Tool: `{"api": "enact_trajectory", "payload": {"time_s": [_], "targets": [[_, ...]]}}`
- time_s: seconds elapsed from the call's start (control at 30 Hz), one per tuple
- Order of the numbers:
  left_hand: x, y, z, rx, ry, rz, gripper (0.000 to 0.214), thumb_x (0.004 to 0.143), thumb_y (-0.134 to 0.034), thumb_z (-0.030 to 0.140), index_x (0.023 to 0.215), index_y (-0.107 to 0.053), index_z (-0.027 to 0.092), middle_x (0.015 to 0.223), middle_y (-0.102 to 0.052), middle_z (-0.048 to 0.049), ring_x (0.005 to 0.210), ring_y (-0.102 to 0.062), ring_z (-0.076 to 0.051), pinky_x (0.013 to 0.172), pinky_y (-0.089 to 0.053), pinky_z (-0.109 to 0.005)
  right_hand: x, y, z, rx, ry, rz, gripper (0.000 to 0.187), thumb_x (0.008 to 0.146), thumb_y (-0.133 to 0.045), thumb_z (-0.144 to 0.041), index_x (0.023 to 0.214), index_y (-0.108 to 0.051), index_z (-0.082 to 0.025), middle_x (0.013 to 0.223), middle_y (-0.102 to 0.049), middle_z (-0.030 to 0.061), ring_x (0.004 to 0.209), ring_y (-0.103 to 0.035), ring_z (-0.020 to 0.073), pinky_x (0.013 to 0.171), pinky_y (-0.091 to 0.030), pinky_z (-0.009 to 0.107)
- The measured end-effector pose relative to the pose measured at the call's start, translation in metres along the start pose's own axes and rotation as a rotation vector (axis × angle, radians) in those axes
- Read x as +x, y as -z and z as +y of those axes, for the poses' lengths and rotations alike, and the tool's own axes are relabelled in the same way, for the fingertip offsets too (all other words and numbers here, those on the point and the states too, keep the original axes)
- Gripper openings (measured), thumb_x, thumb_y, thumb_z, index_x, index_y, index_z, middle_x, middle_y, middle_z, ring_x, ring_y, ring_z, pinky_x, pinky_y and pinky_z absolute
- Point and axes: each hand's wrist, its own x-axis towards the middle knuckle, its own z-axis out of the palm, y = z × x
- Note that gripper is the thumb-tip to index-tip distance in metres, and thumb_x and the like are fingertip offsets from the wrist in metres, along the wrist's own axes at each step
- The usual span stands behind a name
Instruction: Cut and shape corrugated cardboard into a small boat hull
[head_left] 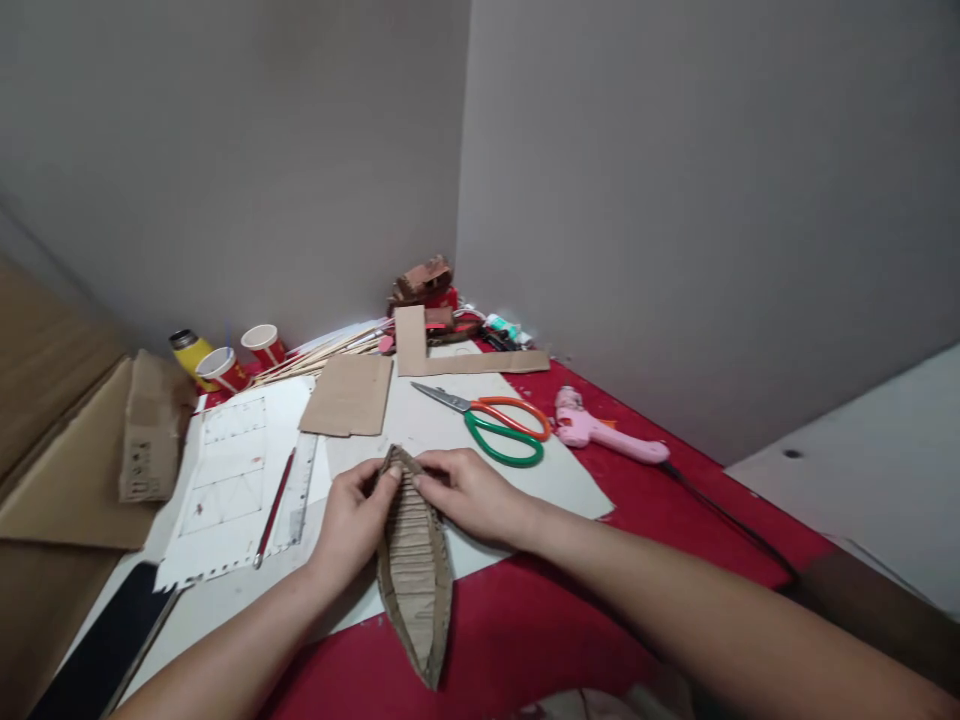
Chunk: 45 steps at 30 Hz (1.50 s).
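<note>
A boat-shaped hull of corrugated cardboard (416, 590) lies lengthwise on the red table (540, 620), its far tip between my hands. My left hand (354, 520) grips the hull's left wall near the far end, fingers closed on the edge. My right hand (466, 495) pinches the right wall at the same end. Both thumbs press onto the ribbed inner deck.
Scissors with orange and green handles (495, 425) and a pink glue gun (600, 430) with a black cord lie to the right. Cardboard pieces (349, 395), a drawn plan sheet (232, 470), a ruler, a pencil (274, 505), wooden sticks, cups (225, 368) and a cardboard box (90, 450) sit left and behind.
</note>
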Motion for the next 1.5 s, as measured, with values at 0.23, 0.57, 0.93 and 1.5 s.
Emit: {"api": "enact_trajectory", "payload": {"time_s": [0.23,0.57,0.93,1.5], "targets": [[0.001,0.003,-0.003,0.12,0.014,-0.025,0.031,0.086,-0.061,0.043,0.092,-0.071,0.015,0.075,-0.067,-0.0027,0.074,-0.058,-0.017,0.067,-0.044,-0.025,0.001,0.003,-0.002,-0.052,-0.01,-0.009,0.015,0.08,-0.054,-0.01,0.067,-0.06,-0.015,0.057,-0.047,-0.0054,0.056,-0.043,0.0094,0.054,-0.031,0.02],[-0.002,-0.003,-0.004,0.119,-0.044,-0.009,0.028,0.088,-0.057,0.038,0.082,-0.069,0.014,0.074,-0.066,-0.0032,0.072,-0.056,-0.017,0.066,-0.044,-0.025,0.0,-0.003,0.006,0.017,-0.03,-0.019,0.019,0.083,-0.051,-0.021,0.069,-0.061,-0.014,0.06,-0.053,-0.0014,0.058,-0.045,0.0117,0.053,-0.033,0.022],[-0.006,-0.007,-0.008,0.116,-0.08,0.028,0.023,0.087,-0.053,0.028,0.081,-0.07,0.013,0.076,-0.069,-0.0051,0.073,-0.059,-0.017,0.067,-0.044,-0.026,-0.004,-0.006,0.007,0.047,-0.086,-0.047,0.029,0.085,-0.05,-0.038,0.07,-0.06,-0.016,0.064,-0.057,0.0012,0.062,-0.052,0.0158,0.058,-0.04,0.026],[-0.007,-0.007,-0.016,0.108,-0.034,0.038,0.017,0.082,-0.057,0.023,0.078,-0.07,0.013,0.068,-0.065,-0.0027,0.067,-0.057,-0.015,0.063,-0.046,-0.025,-0.008,-0.005,0.008,0.091,-0.168,-0.049,0.041,0.079,-0.064,-0.056,0.085,-0.07,-0.016,0.073,-0.071,0.0075,0.07,-0.064,0.0229,0.061,-0.049,0.029]]}}
